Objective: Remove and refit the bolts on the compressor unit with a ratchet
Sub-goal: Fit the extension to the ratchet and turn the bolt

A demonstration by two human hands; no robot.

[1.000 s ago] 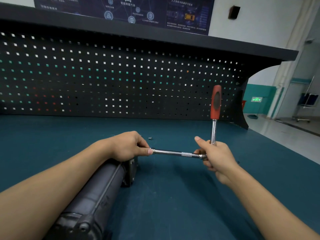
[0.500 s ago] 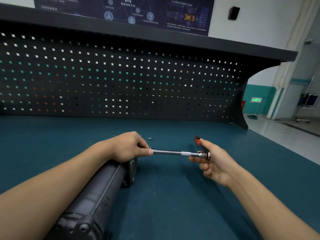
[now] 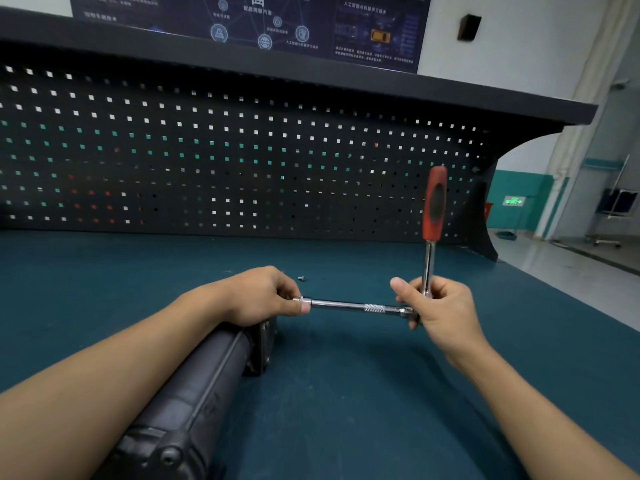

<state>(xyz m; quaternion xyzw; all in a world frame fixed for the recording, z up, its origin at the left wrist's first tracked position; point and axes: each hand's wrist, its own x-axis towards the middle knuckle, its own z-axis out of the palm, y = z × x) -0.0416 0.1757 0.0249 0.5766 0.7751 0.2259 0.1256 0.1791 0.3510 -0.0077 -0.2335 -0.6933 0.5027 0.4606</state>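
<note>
1. The compressor (image 3: 194, 393) is a long, dark, matte cylinder with a raised seam along its top. It lies on the teal bench (image 3: 363, 410), running from the lower left corner up toward the middle of the frame.
2. Its far end is a squarish flange, partly hidden under the left hand (image 3: 256, 296). Its near end shows a rounded cap with a bolt head.
3. The ratchet (image 3: 428, 251) stands almost upright right of centre. It has a chrome shaft and a red handle (image 3: 434, 202) with a black inset, seen against the pegboard (image 3: 242, 161).
4. A chrome bar (image 3: 346, 304) with a knurled band runs level from the ratchet's head leftward to the left hand.
5. The left hand's fingers are curled, and thumb and fingertips pinch the socket end of the bar just above the flange. Whether the socket sits on a bolt cannot be told.
6. The right hand (image 3: 440, 306) is wrapped round the lower shaft at the head, thumb raised.
7. A small loose bolt (image 3: 302, 278) lies on the bench just beyond the left hand.
</note>
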